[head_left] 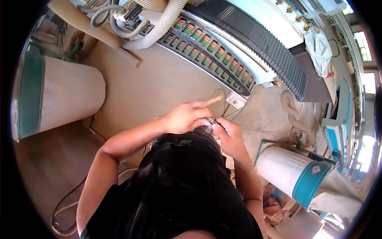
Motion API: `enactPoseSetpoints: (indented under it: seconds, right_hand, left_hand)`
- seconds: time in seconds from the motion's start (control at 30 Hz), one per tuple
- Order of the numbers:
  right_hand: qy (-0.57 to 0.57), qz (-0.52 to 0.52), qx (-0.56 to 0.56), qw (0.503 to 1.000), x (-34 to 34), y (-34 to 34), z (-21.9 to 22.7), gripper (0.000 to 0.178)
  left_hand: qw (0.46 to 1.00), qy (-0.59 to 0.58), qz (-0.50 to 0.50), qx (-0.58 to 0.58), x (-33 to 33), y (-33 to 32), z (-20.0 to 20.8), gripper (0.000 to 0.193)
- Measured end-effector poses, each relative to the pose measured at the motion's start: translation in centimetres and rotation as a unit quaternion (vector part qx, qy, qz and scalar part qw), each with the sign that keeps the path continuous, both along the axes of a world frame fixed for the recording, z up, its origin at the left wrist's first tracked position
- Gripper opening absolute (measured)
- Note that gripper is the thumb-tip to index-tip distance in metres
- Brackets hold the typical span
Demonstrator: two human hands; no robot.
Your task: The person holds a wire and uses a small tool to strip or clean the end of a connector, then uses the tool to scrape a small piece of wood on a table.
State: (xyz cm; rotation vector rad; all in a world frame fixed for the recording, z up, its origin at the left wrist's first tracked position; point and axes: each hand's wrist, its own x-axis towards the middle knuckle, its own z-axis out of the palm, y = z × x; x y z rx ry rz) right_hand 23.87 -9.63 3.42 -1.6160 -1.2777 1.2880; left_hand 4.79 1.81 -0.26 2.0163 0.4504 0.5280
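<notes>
Metal piece (210, 120) sits between the fingertips of both hands, near the middle of my view and just beyond the black shirt (179, 179) at six o'clock. I see the left hand (185, 118) curled, grasping a tan stick (213, 101) that juts toward one o'clock, its fingers also meeting the metal. The right hand (228, 135) pinches the metal with thumb and forefinger; I cannot tell the piece's exact shape, as fingers cover part of it.

Past the hands, I have a cable chain (217, 56) with orange and green lines at twelve o'clock and black bellows (254, 36) at one. Ribbed hoses (163, 26) hang at eleven. A white-and-green drum (73, 93) lies toward nine, another drum (280, 167) at four, and a loose cable (55, 215) curves across the floor (43, 179) at eight.
</notes>
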Motion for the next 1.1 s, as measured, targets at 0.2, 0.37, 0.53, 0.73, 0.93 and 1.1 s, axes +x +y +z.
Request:
enactPoseSetpoints:
  seconds: [0.2, 0.37, 0.53, 0.73, 0.93, 1.1]
  right_hand:
    - [0.075, 0.068, -0.043, 0.994, -2.3, 0.5, 1.0, 0.026]
    - [0.038, 0.070, -0.021, 0.997, -5.0, 2.2, 0.0, 0.021]
    - [-0.424, 0.126, 0.322, 0.837, -7.9, 4.6, -0.7, 0.019]
    - [-0.234, 0.074, 0.218, 0.945, -8.7, 5.4, -1.9, 0.015]
    - [0.157, 0.050, -0.062, 0.984, -5.9, 5.2, -2.7, 0.029]
    - [0.259, -0.004, -0.099, 0.961, -2.3, 5.7, -3.1, 0.030]
  left_hand:
    - [0.990, -0.133, -0.039, -0.033, -2.8, 0.5, 0.7, 0.020]
    - [0.978, -0.124, 0.101, -0.137, -3.5, -1.4, -0.5, 0.030]
    - [0.803, -0.029, 0.255, -0.539, -5.4, -0.7, 0.2, 0.049]
    - [0.957, 0.023, 0.183, -0.225, -8.3, 1.2, -0.1, 0.032]
    - [0.996, -0.021, 0.062, 0.060, -6.6, 3.1, -0.1, 0.025]
    - [0.988, 0.064, -0.016, 0.137, -2.1, 5.3, 0.1, 0.021]
